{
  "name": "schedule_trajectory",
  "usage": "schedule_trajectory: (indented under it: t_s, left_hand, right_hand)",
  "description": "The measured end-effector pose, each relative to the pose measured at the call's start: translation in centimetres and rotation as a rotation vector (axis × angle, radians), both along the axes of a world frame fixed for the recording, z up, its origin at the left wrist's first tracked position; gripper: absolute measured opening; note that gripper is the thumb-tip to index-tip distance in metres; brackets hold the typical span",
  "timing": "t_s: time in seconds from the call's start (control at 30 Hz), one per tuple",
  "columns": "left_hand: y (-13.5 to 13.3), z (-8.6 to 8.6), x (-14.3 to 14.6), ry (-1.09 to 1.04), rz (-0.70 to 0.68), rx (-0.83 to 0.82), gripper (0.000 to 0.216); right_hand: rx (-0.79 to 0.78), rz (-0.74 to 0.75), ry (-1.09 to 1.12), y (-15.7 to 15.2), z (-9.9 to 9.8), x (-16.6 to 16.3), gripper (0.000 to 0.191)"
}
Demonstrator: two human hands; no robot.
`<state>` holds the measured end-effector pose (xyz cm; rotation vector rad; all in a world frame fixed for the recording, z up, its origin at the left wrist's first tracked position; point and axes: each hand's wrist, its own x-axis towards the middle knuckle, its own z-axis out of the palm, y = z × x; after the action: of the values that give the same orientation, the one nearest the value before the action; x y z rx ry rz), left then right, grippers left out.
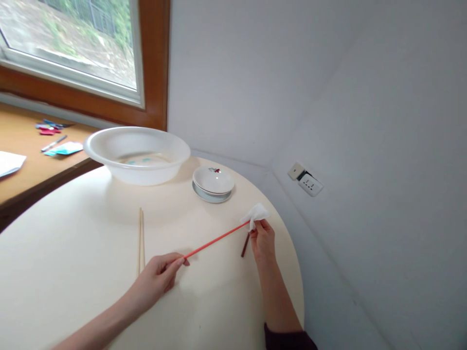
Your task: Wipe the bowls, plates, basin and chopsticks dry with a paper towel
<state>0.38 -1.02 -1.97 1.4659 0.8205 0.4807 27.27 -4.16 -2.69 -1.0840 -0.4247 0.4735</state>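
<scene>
Left hand [164,272] and right hand [263,238] well apart, joined only by a red stick [217,239] as slim as a chopstick. Left thumb and fingers pinched on the near-left end; right hand pinched on a white tissue [256,213], bunched around the far-right end.

Under both hands, a large, round, cream tabletop [91,243]. Curved right edge just past the right hand, with a pale wall [346,121] beyond: tight on that side, far roomier toward the left. At the back, left of centre, a wide white plastic basin [146,176], well apart from both hands. Right of the basin, a small stack of shallow dishes [212,182], past the red stick and closer to the right hand.

Long axis of the red stick on a slant, from near left to far right, across the middle of the tabletop. Far tip hidden by tissue and fingers, so impossible to place exactly. Beside the left hand, pale wooden chopsticks [139,238] pointing away from the viewer, lower ends partly hidden. Smallest, a dark brown stick [245,245] just left of the right hand, upper end out of sight behind hand or tissue.
</scene>
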Motion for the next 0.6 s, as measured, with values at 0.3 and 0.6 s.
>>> schedule_trajectory:
  t_s: [0.3,0.6]
  left_hand:
    - [0.7,1.5,-0.9,-0.133,0.438,0.199,0.035]
    - [1.8,1.1,-0.9,-0.544,0.618,-0.039,0.023]
  right_hand:
    - [-0.1,0.094,-0.032,0.6,-0.5,-2.1,0.018]
    - [-0.189,0.249,-0.212,0.7,-0.2,-5.3,0.027]
